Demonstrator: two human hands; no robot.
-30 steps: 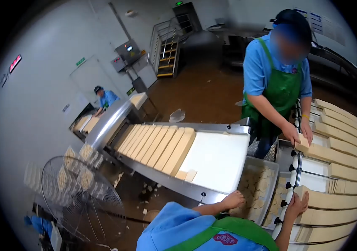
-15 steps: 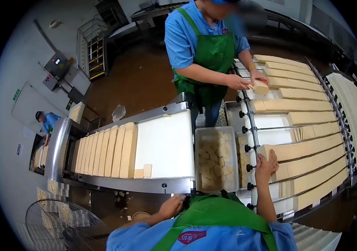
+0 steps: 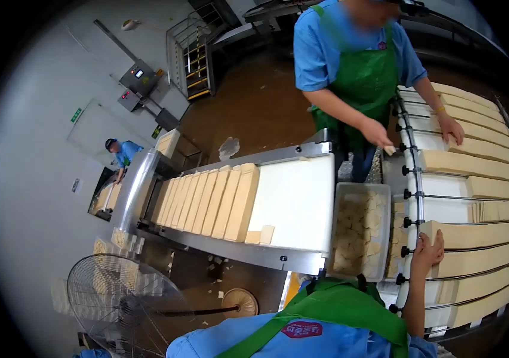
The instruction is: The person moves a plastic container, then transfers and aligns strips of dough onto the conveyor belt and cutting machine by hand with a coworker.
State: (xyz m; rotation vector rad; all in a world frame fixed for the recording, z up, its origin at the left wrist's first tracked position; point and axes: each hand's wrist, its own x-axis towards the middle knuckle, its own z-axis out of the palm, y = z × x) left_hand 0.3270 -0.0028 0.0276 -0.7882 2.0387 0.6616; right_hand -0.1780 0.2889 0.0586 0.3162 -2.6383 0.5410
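On the right, my right hand [image 3: 427, 255] is closed around the near end of a long row of thin pale-yellow slices [image 3: 481, 235]. The slices are packed on edge between rails on the slatted conveyor. My left hand is out of view, below or behind my apron. Just beyond my right hand's row lies a shorter row with loose, leaning slices [image 3: 496, 211]. Across from me, a co-worker's one hand [image 3: 377, 133] holds a small pale piece [image 3: 390, 150], and their other hand [image 3: 450, 128] rests by another row.
A white bin [image 3: 360, 191] of broken pieces stands between the conveyors. On the left conveyor belt [image 3: 299, 200] lie several long pale blocks [image 3: 206, 200] and two small pieces. A wire fan [image 3: 129, 304] is at lower left. Another person [image 3: 124, 154] works farther back.
My view has turned left, so the scene sits farther right. My left hand has left view; my right stays at the row's end. The co-worker's hands have parted, the block no longer between them.
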